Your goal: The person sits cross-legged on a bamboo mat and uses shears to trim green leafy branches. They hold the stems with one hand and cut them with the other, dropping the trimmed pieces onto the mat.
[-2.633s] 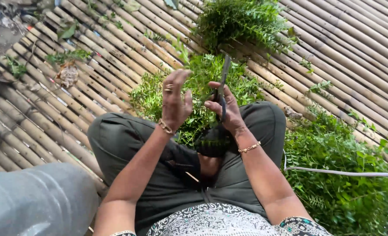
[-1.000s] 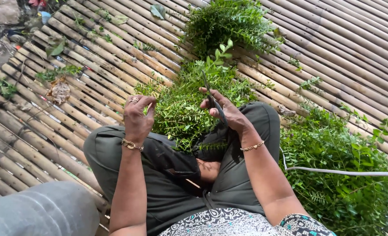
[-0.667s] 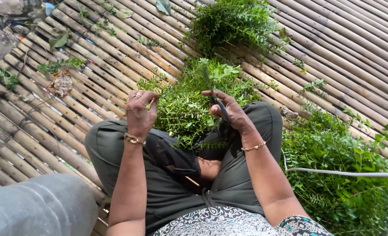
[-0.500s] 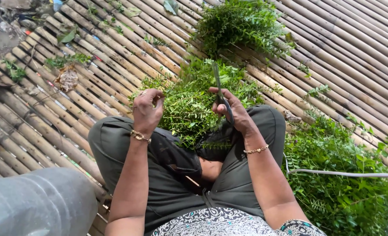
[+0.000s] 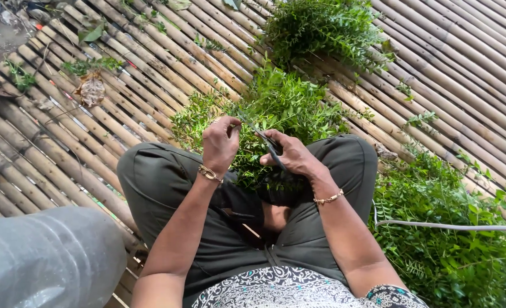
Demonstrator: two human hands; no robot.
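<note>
Far left, lower corner: a grey plastic container [image 5: 48, 256], smooth and rounded, cut off by the frame edge. Floor is a bamboo slat platform [image 5: 122, 85], round pale canes laid diagonally, worn and ridged. A dry brown leaf [image 5: 92, 90] lies curled on the slats at upper left.

Left hand [image 5: 219, 145]: fingers curled together, tips pressed on a thin green sprig [image 5: 237, 121] at the thumb. A gold-coloured bracelet sits at the wrist. Whether the sprig runs on under the palm cannot be told.

Just beside it, the scissors [image 5: 267, 142]: dark slim blades pointing toward the left hand, nearly together; the tips blur into the foliage, so contact with the sprig is unclear. Handles hidden inside the right hand [image 5: 293, 158], which is closed around them, thumb on top.

Both hands sit above a pile of cut leafy twigs [image 5: 276, 102], small glossy leaflets, feathery, resting on the lap and slats. The person sits cross-legged in dark green trousers [image 5: 162, 182], matte cloth.

Upper centre: a second leafy clump [image 5: 321, 28]. Right: a dense heap of branches [image 5: 447, 228], crossed by a thin white cord [image 5: 452, 225], cut off at the edge.
</note>
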